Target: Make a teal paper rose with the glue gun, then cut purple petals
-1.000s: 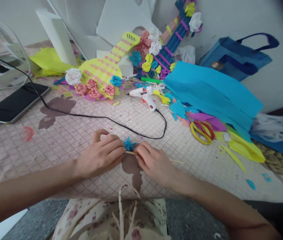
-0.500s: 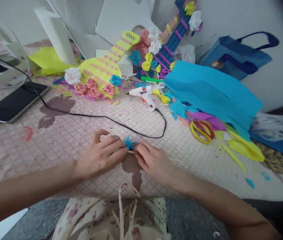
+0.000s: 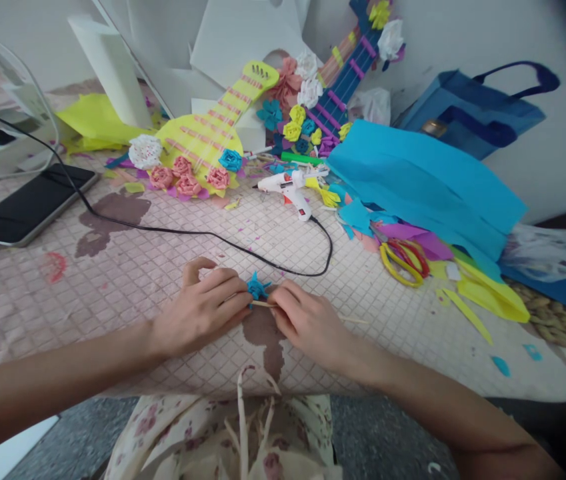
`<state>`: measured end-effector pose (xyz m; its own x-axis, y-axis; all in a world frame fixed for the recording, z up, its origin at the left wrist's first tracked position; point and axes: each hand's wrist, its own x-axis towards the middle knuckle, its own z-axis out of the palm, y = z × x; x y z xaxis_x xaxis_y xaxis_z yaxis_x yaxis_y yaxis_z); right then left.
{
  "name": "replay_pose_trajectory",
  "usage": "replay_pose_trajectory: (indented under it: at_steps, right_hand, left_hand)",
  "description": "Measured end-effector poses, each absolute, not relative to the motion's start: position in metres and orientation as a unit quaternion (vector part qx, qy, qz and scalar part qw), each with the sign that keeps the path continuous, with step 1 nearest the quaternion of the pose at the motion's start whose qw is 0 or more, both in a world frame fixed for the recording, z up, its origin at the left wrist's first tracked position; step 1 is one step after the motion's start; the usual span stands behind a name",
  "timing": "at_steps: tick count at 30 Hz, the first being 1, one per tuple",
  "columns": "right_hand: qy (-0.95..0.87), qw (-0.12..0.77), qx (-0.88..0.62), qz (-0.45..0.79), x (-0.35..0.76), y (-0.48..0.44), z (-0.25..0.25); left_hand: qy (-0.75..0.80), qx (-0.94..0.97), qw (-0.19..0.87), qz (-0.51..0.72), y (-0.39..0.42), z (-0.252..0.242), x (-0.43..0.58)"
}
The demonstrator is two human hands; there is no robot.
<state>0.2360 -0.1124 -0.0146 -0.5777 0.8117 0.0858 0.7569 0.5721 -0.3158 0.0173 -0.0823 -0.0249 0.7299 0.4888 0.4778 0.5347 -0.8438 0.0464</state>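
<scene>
Close to the table's front edge, my left hand (image 3: pixel 207 303) pinches a small blue paper flower (image 3: pixel 257 287) by its left side. My right hand (image 3: pixel 310 320) is closed on a thin wooden stick (image 3: pixel 263 304), whose left end shows just below the flower. The stick's other end comes out to the right of my right hand. My right fingertips are right beside the flower; whether they touch it I cannot tell.
A white glue gun (image 3: pixel 290 190) lies ahead, its black cord (image 3: pixel 203 233) looping across the table. Yellow-handled scissors (image 3: pixel 403 263), blue paper (image 3: pixel 423 180) and scraps lie right. A yellow paper guitar (image 3: pixel 203 137) with flowers stands behind; a phone (image 3: pixel 27 200) lies left.
My left hand has shifted very slightly left, and the flower with it. A little more of the stick's left end shows. My right hand stays in place.
</scene>
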Motion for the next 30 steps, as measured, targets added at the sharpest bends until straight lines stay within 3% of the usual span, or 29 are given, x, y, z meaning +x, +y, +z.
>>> replay_pose_trajectory:
  at_steps: [30]
  right_hand:
    - [-0.875, 0.126, -0.445, 0.141, 0.2382, -0.1101, -0.0160]
  left_hand:
    - [-0.248, -0.934, 0.040, -0.254, -0.0788, -0.0310, 0.0122]
